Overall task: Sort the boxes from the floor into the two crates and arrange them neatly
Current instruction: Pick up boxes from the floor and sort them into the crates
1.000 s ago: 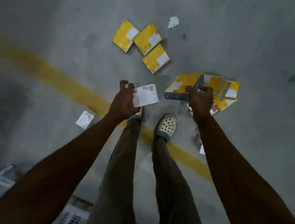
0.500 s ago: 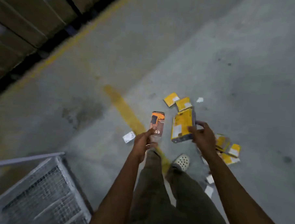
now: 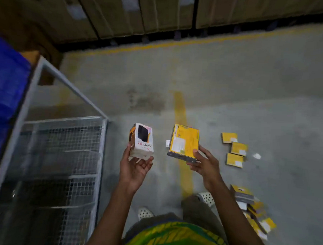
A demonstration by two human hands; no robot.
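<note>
The white box in your left hand reads "HALLEY 20K", upside down to you; its side shows what looks like "65". The label on the yellow box is too blurred to read.

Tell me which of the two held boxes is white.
The box in the left hand, white with an orange side; the right hand holds a yellow box.

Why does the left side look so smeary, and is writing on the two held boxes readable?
Head view: dim light; the wire cage on the left is smeared, probably by head motion; the white box in the left hand is sharp enough to read "HALLEY", upside down; the yellow box in the right hand has a label too soft to read.
</note>
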